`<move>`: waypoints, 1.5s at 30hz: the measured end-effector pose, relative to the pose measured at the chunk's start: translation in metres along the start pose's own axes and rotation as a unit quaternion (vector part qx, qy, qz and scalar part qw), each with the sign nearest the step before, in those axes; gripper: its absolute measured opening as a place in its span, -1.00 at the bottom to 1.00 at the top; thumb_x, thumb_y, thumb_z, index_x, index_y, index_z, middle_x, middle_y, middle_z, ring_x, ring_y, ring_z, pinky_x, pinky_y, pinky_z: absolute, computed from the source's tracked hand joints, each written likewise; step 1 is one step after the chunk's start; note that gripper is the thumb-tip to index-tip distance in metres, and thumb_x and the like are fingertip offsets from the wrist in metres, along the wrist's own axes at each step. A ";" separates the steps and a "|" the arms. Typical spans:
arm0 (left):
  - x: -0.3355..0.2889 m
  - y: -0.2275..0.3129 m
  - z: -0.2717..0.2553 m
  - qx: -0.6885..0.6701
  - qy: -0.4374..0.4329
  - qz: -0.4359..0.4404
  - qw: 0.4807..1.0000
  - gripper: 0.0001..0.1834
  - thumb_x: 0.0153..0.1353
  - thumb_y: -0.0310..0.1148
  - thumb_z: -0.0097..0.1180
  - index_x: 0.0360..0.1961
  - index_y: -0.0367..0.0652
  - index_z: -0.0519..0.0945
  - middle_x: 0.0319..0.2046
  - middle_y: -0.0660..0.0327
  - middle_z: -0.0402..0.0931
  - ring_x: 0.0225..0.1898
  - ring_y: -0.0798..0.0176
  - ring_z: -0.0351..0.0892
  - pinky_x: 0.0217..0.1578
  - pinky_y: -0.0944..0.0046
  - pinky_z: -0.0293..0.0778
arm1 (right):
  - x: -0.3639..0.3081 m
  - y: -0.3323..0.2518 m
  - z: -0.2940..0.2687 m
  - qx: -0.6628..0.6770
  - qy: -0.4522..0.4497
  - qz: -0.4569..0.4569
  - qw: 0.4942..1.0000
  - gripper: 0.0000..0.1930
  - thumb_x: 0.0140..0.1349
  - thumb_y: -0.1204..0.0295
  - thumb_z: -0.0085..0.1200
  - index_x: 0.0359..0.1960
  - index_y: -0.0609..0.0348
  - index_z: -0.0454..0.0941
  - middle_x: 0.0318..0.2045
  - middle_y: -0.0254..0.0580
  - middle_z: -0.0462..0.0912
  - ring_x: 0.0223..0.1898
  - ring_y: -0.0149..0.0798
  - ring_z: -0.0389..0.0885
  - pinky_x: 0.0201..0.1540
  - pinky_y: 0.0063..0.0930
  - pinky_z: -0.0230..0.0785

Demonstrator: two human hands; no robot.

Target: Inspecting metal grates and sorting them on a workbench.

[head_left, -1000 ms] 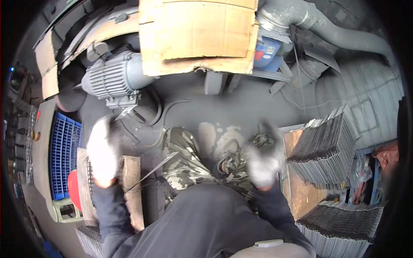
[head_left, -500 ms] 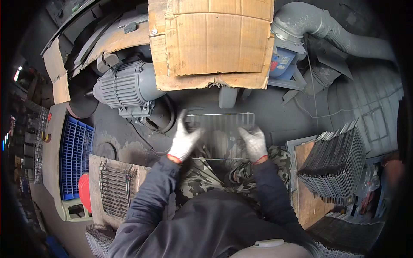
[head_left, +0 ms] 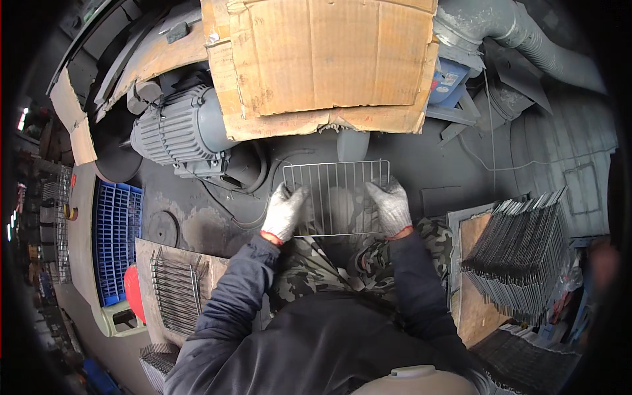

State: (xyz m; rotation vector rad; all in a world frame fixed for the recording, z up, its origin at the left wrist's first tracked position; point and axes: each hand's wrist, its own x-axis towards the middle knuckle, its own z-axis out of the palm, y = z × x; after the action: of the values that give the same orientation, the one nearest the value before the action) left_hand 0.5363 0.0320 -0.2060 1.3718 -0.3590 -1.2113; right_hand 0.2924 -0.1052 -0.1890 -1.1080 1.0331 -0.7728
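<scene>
Both hands, left hand point(head_left: 284, 212) and right hand point(head_left: 391, 207), are holding one wire rack point(head_left: 336, 195), fingers wrapped on its sides; stacked racks point(head_left: 520, 257) probably waiting, few racks point(head_left: 176, 289) lying left.

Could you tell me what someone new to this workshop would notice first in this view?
At centre, a wire grid rack is held flat by its two sides, left hand and right hand both in grey gloves. Above it hangs a big sheet of cardboard, with a grey electric motor to its left. A leaning stack of similar racks stands at right.
</scene>
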 end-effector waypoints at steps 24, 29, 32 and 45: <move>0.015 -0.012 0.076 0.192 -0.057 0.087 0.976 -0.68 0.54 -0.28 0.33 0.09 -0.27 0.55 -0.25 0.15 0.68 -0.37 0.31 0.68 -0.37 0.24 0.65 | -0.016 -0.026 -0.057 0.063 0.113 0.014 0.992 -0.82 0.47 0.55 0.27 0.05 0.25 0.74 -0.16 -0.23 0.84 -0.32 -0.43 0.73 -0.31 -0.53 0.58; 0.000 0.004 0.015 0.018 0.002 -0.032 0.999 -0.74 0.57 -0.34 0.27 0.06 -0.25 0.51 -0.26 0.12 0.68 -0.42 0.28 0.68 -0.39 0.23 0.67 | 0.007 -0.007 -0.001 -0.020 0.024 0.075 0.997 -0.80 0.45 0.48 0.35 0.05 0.23 0.76 -0.15 -0.27 0.84 -0.18 -0.38 0.76 -0.09 -0.45 0.60; -0.006 0.018 -0.016 0.001 0.055 -0.042 0.998 -0.75 0.59 -0.38 0.23 0.11 -0.25 0.48 -0.27 0.13 0.68 -0.40 0.26 0.71 -0.39 0.23 0.71 | 0.015 0.006 0.037 -0.033 -0.004 0.050 0.998 -0.78 0.42 0.43 0.41 0.03 0.20 0.76 -0.16 -0.30 0.83 -0.16 -0.42 0.73 -0.09 -0.49 0.56; 0.008 0.022 0.004 0.049 0.017 -0.101 0.994 -0.67 0.50 -0.26 0.34 0.03 -0.30 0.57 -0.28 0.16 0.71 -0.49 0.28 0.68 -0.50 0.23 0.62 | 0.026 0.022 -0.033 -0.047 0.010 0.064 0.997 -0.77 0.52 0.37 0.27 0.03 0.24 0.79 -0.19 -0.19 0.85 -0.21 -0.32 0.79 -0.15 -0.45 0.63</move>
State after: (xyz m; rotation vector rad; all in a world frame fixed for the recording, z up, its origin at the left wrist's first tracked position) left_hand 0.5465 0.0186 -0.1889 1.5405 -0.2615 -1.3489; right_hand 0.2703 -0.1334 -0.2210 -1.1051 1.1556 -0.6397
